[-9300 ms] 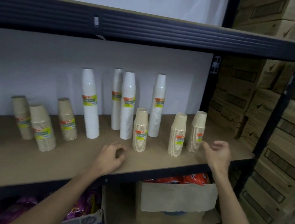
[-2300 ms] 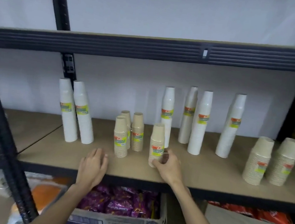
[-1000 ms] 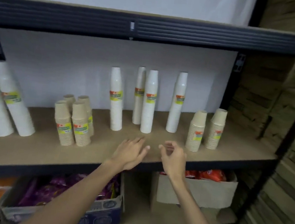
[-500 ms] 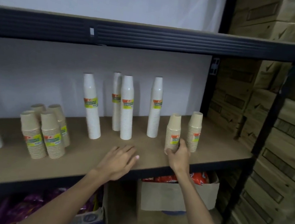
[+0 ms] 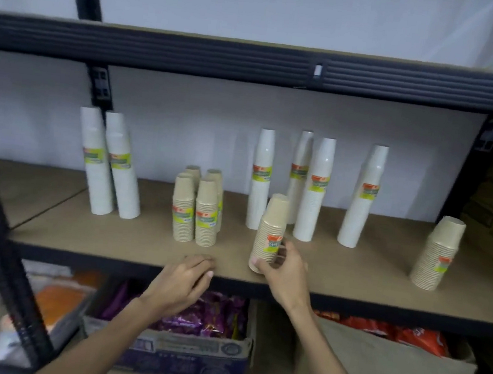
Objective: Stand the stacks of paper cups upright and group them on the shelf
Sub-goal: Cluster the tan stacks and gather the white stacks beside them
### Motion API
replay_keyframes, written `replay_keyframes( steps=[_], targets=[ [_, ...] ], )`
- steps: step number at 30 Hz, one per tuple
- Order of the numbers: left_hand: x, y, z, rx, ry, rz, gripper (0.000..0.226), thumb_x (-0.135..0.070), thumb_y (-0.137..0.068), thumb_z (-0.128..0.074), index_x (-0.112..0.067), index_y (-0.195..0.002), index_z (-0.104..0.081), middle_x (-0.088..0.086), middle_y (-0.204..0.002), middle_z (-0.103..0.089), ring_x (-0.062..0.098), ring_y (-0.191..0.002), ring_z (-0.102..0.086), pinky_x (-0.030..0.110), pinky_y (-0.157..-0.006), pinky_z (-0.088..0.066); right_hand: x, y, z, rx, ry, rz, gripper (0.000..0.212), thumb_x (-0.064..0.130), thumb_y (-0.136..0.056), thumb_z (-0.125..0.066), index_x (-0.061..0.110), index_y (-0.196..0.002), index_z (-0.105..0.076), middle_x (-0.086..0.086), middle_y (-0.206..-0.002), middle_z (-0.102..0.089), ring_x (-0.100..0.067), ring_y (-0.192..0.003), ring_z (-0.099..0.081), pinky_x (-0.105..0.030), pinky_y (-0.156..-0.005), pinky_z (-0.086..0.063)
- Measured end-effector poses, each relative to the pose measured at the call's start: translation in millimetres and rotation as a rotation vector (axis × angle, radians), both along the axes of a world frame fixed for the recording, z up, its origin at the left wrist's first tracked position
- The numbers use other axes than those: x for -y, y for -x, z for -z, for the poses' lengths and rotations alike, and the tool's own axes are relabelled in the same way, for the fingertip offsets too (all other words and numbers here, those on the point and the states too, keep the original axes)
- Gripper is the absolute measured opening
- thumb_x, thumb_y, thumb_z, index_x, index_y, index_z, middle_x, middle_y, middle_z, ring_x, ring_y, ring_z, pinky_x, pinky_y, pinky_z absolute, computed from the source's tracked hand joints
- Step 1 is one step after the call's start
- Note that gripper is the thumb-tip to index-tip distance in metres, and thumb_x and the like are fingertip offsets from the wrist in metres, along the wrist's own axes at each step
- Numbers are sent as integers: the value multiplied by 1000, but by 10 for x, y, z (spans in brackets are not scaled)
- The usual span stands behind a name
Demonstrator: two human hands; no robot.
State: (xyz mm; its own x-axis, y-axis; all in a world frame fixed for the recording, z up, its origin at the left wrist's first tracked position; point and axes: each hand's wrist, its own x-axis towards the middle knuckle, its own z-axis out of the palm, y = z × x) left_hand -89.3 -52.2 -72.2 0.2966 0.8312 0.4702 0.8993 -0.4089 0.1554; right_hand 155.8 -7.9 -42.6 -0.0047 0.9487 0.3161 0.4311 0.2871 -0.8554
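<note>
Gripping a brown stack [image 5: 271,229] low down, the right hand [image 5: 283,271] holds it slightly tilted near the middle of the shelf's [image 5: 352,275] front edge. The left hand [image 5: 185,281] rests at that edge, fingers loosely curled, holding nothing. Four grouped stacks [image 5: 196,209] stand upright just to the left, white stacks [image 5: 314,191] stand along the back, and a lone stack [image 5: 437,254] stands near the right end.
</note>
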Motion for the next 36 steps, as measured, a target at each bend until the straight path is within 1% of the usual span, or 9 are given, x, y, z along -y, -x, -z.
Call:
replay_keyframes(
  steps=[3,6,8,11,15,19,23,29,36],
  targets=[
    [152,473,28,51,-140,-141,31,-34,-99,-40,-16,-105,-65,-2,-107,-67,19,-95,-62,36,-84,-49,54,471,41,14,10,-67,57,42,-70,-82,32,-119,-55,12,-110,-67,-17,-112,-59,-43,-96,-51],
    [191,864,-6,142,-105,-393,26,-33,-94,-38,-19,-97,-60,0,-91,-67,26,-80,-62,37,-73,-44,103,838,69,37,22,-111,60,42,-72,-82,28,-123,-54,9,-114,-67,-17,-113,-58,-42,-96,-51],
    [146,1043,-57,174,3,-529,24,-33,-92,-39,-18,-104,-54,5,-94,-67,32,-85,-62,40,-78,-44,115,1018,58,48,18,-122,60,42,-72,-82,28,-121,-53,9,-112,-67,-16,-111,-59,-40,-93,-51],
    [-7,1175,-145,193,189,-638,34,-34,-93,-41,-15,-120,-48,10,-119,-60,33,-110,-55,44,-96,-39,146,1251,15,37,1,-132,55,40,-71,-84,28,-115,-52,11,-105,-65,-13,-103,-60,-31,-87,-50],
    [-166,1188,-129,135,302,-636,45,-38,-95,-31,-15,-131,-42,12,-142,-43,30,-136,-32,49,-112,-23,184,1514,-18,47,-2,-182,59,44,-69,-85,26,-117,-57,14,-105,-66,-6,-97,-62,-21,-78,-45],
    [-145,1213,-34,108,279,-624,50,-37,-99,-23,-17,-144,-33,11,-156,-28,27,-147,-15,47,-118,-11,136,1527,82,101,54,-242,57,41,-71,-81,30,-121,-58,17,-111,-66,-6,-102,-63,-31,-88,-53],
    [-149,1213,-20,112,260,-620,53,-40,-99,-19,-18,-145,-32,10,-157,-26,28,-148,-14,47,-118,-10,99,1553,133,128,53,-201,48,32,-76,-78,30,-122,-62,16,-112,-70,-5,-104,-65,-36,-92,-56],
    [-155,1201,-14,122,244,-634,50,-38,-101,-22,-18,-146,-33,9,-158,-26,27,-148,-15,47,-119,-10,99,1763,129,241,3,-47,59,53,-69,-78,31,-121,-62,14,-110,-71,-12,-101,-67,-40,-86,-56],
    [-145,1193,-7,134,219,-637,48,-37,-101,-25,-18,-144,-37,9,-156,-29,27,-147,-18,47,-118,-12,117,1845,95,315,-30,80,55,60,-69,-74,32,-116,-66,13,-108,-73,-16,-102,-66,-37,-88,-52]
  ],
)
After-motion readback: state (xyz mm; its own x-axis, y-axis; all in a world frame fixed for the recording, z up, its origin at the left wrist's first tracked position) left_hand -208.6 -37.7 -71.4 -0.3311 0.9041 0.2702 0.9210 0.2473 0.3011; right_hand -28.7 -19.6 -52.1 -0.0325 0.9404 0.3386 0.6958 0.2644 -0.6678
